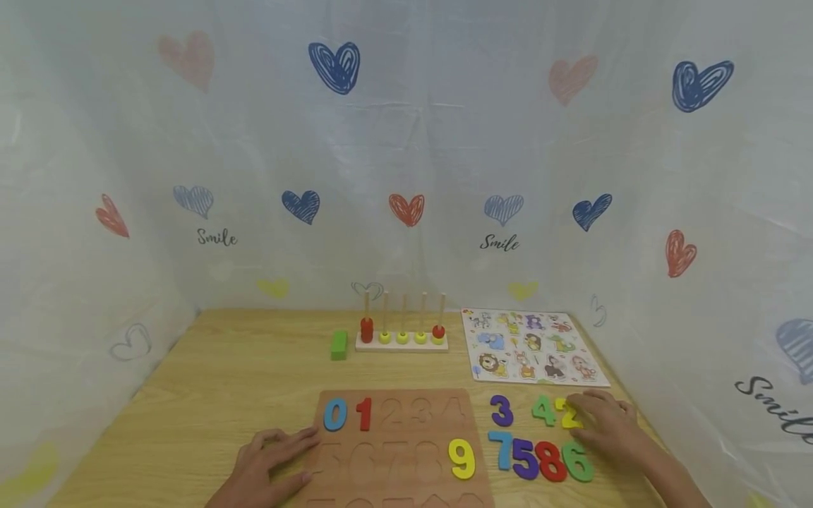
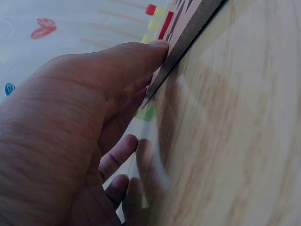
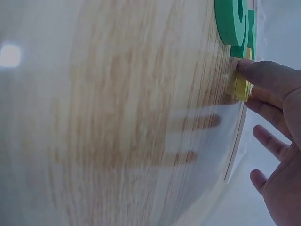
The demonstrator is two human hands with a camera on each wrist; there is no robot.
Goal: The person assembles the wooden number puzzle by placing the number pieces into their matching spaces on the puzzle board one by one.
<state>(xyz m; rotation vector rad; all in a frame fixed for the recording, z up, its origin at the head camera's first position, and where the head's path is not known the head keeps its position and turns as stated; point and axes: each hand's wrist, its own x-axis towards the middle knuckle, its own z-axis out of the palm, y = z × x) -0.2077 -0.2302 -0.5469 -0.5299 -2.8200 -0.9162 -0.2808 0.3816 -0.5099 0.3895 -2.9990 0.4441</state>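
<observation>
In the head view my left hand (image 1: 263, 469) lies at the left edge of a brown number puzzle board (image 1: 400, 451). Its thumb and forefinger touch that edge, while the other fingers are extended beside it. My right hand (image 1: 610, 427) pinches a yellow number 2 (image 1: 569, 414) between thumb and fingers, low over the wooden table; the right wrist view shows the thumb on the yellow piece (image 3: 242, 89). Beside it is a green 4 (image 1: 543, 411), with a green 6 (image 1: 577, 461) nearer me. A blue 0 (image 1: 335, 414), red 1 (image 1: 364, 414) and yellow 9 (image 1: 461, 458) are on the board.
Loose right of the board lie a purple 3 (image 1: 501, 410), blue 7 (image 1: 502, 450), purple 5 (image 1: 525, 459) and red 8 (image 1: 551, 461). Behind stand a green block (image 1: 339, 346), a bead stacker (image 1: 401, 346) and an animal puzzle (image 1: 533, 346). Heart-printed curtains (image 1: 406, 141) enclose the table.
</observation>
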